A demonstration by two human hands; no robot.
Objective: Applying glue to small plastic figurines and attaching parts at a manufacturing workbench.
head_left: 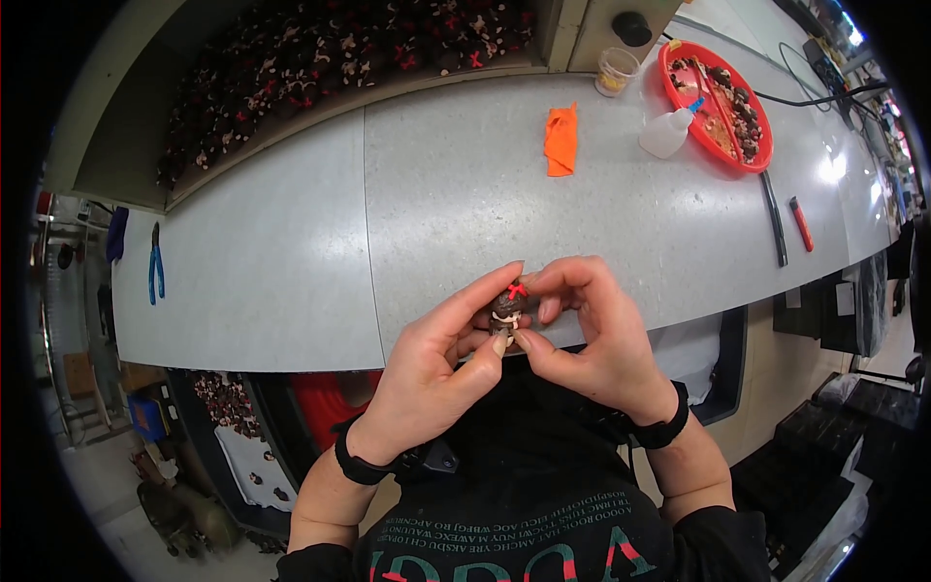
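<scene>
Between my two hands, just over the table's near edge, is a small figurine [506, 308] with a dark brown head, a red bow on top and a pale face. My left hand [436, 354] grips it from the left, its thumb pressed near the lower body. From the other side my right hand [596, 335] pinches it, the thumb low on the body and the fingertips close to the bow. The fingers cover parts of the figurine's sides and base.
A bin [359, 87] of similar small pieces stands at the back left. To the right are a red tray [669, 73] of parts, a white squeeze bottle [664, 136], a clear cup [615, 73], an orange cloth [561, 142] and a red cutter [801, 224]. Blue-handled pliers [156, 264] lie far left.
</scene>
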